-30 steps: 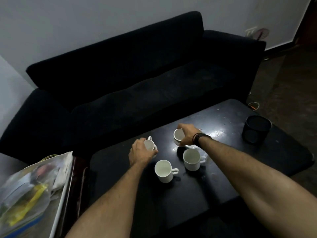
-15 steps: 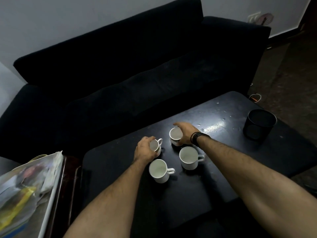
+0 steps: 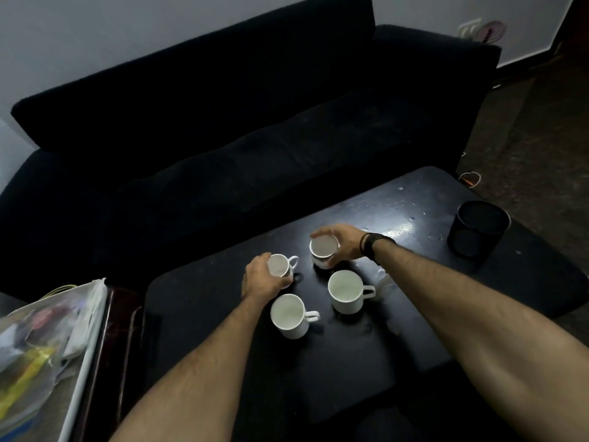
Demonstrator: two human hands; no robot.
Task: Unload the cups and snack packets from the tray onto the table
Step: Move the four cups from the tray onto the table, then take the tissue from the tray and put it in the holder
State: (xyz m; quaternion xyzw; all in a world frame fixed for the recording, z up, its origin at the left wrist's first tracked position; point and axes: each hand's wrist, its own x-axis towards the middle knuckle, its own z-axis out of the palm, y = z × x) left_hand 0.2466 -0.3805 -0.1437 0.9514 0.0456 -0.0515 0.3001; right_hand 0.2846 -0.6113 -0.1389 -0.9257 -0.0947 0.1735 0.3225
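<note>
Several white cups stand on the black table (image 3: 350, 371). My left hand (image 3: 263, 280) is wrapped around the far left cup (image 3: 280, 264), whose handle points right. My right hand (image 3: 342, 245), with a dark band at the wrist, grips the far right cup (image 3: 322, 252) from its right side. Two more white cups stand free nearer to me: one at the front left (image 3: 290, 315) and one at the front right (image 3: 346, 291), both with handles to the right. No tray or snack packets can be made out on the dark table.
A black mesh cup-shaped holder (image 3: 478, 231) stands at the table's far right. A black sofa (image 3: 239, 129) runs behind the table. At the lower left a clear plastic bag (image 3: 41, 346) with papers lies on a side surface.
Both hands stay closed on their cups. The left cup has shifted slightly and its handle now shows to the right. The camera has tilted down a little.
</note>
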